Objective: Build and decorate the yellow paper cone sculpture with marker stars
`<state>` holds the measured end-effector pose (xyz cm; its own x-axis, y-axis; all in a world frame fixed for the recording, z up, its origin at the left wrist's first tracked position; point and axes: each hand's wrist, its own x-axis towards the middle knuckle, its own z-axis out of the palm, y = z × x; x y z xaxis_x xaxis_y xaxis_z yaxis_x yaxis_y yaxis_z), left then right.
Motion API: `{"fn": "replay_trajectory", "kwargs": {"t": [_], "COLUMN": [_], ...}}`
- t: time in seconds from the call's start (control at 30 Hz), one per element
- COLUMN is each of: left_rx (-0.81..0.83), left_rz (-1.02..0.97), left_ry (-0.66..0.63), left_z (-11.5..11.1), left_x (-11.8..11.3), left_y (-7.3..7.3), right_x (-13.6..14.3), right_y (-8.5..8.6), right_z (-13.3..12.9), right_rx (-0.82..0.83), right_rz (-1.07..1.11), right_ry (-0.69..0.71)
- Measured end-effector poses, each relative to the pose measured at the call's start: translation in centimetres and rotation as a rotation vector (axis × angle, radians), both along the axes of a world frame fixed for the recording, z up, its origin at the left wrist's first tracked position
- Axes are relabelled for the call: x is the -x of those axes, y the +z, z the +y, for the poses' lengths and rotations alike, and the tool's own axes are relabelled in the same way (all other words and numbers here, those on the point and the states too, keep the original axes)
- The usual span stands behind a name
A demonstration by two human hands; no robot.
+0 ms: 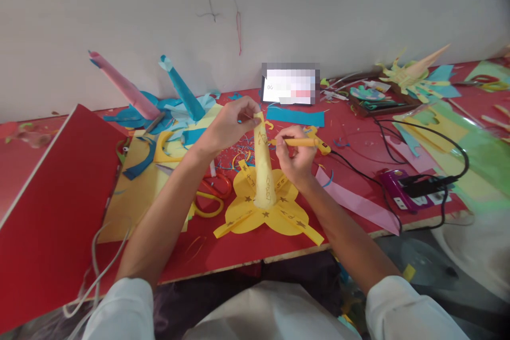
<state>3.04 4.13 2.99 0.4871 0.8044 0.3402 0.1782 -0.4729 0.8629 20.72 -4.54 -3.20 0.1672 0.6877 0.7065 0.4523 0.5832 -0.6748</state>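
A yellow paper tube stands upright on a flower-shaped yellow paper base, which has four-like strips spreading out, brown stars and handwriting. My left hand pinches the tube's top edge between thumb and fingers. In my right hand is an orange-yellow pen, its tip pointing left at the tube's upper part, where brown writing shows. Whether the tip touches the paper I cannot tell. Left of the base lie scissors with yellow and orange handles.
Behind stand a pink paper tube, a blue paper tube and a lit phone. A yellow corded tool lies near my right hand, beside a purple power strip. A red board leans at left.
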Motion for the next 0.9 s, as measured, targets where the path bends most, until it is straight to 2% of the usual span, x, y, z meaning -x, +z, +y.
{"fn": "replay_trajectory", "kwargs": {"t": [0.33, 0.5, 0.6, 0.7, 0.9], "left_rx": [-0.012, 0.073, 0.126, 0.074, -0.137], "left_rz": [-0.017, -0.040, -0.062, -0.064, -0.066], "left_ry": [-0.015, -0.003, -0.016, -0.008, 0.138], "left_z": [0.2, 0.3, 0.1, -0.8, -5.4], "left_x": [0.2, 0.2, 0.3, 0.7, 1.1], "left_y": [-0.2, -0.5, -0.2, 1.4, 6.5], "right_x": [0.0, 0.0, -0.2, -0.6, -0.9], "right_y": [0.4, -0.3, -1.0, -1.5, -1.4], "right_z": [-0.2, 0.8, 1.9, 3.0, 3.6], "right_rx": [-0.014, -0.020, 0.066, 0.151, 0.202], "right_rz": [-0.013, 0.142, 0.304, 0.463, 0.605], "right_ry": [-0.044, -0.078, -0.023, 0.045, 0.141]}}
